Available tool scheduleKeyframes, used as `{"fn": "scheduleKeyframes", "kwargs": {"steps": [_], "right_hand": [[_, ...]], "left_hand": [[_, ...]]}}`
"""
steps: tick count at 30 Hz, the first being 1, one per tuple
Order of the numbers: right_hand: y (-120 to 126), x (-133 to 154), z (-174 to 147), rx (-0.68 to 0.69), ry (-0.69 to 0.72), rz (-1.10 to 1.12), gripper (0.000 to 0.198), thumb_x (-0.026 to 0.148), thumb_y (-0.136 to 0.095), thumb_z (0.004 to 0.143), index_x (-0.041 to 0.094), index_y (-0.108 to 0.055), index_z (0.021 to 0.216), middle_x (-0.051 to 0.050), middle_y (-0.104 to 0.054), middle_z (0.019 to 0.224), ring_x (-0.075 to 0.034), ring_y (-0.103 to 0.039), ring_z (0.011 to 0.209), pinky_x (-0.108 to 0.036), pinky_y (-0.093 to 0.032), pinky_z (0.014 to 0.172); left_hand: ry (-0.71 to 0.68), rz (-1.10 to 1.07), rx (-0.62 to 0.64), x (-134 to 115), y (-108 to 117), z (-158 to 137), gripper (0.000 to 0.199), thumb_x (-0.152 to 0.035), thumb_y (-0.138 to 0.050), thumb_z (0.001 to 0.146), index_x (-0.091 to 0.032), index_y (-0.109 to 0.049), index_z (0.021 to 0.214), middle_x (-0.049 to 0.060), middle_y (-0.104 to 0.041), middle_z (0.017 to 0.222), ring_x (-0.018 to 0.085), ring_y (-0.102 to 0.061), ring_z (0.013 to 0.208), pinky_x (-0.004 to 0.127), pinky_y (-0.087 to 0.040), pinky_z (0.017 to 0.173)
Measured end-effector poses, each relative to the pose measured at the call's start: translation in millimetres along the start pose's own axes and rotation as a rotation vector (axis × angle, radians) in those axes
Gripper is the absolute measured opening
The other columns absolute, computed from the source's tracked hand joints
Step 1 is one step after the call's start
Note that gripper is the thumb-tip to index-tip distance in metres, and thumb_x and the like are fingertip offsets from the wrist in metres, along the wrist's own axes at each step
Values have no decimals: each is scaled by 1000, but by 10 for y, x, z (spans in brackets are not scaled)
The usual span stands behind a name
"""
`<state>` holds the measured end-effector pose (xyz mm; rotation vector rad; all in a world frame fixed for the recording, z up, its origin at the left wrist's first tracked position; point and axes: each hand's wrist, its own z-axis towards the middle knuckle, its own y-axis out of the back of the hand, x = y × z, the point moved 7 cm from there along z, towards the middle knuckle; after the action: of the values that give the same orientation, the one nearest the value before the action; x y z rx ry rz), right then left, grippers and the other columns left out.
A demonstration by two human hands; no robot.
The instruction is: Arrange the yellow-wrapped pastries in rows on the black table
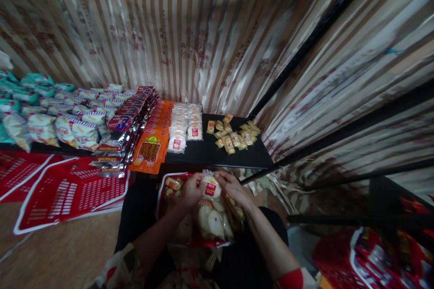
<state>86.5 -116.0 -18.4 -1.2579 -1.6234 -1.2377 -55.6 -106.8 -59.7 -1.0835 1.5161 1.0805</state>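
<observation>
Between my left hand (194, 191) and my right hand (233, 187) is a clear packet of round white crackers (210, 188) with a red label. Both hands pinch its upper sides, fingers closed. It hangs over a red basket (183, 174) with a white rim, which rests at my lap. Inside the basket lie more round white cracker packets (214, 223) and small yellow packets (173, 184). My forearms hide part of the basket's contents.
A black shelf (217, 157) ahead bears small yellow packets (237, 139), stacked white cracker packets (185, 126), orange packs (149, 144), dark red packs (130, 117) and white snack bags (73, 131). Flat red baskets (77, 189) lie left. Black poles (315, 36) slant at right beside striped sheeting.
</observation>
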Motion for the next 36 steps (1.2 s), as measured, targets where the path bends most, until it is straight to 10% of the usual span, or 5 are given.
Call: {"fn": "scheduleKeyframes", "kwargs": {"steps": [16, 36], "right_hand": [[-75, 153, 541, -47, -23, 295, 42, 52, -72, 57, 18, -66, 83, -3, -69, 74, -16, -60, 65, -28, -46, 64], [115, 314, 1410, -276, 37, -361, 26, 38, -54, 74, 24, -70, 89, -1, -71, 78, -18, -63, 72, -27, -44, 67]], "left_hand": [[-40, 45, -313, -476, 399, 568, 37, -16, -49, 78, -16, -52, 114, 7, -67, 97, 16, -63, 86, 31, -50, 82], [-205, 378, -324, -584, 131, 986, 58, -7, -44, 71, -9, -45, 129, 12, -31, 146, 25, -24, 137, 40, -24, 113]]}}
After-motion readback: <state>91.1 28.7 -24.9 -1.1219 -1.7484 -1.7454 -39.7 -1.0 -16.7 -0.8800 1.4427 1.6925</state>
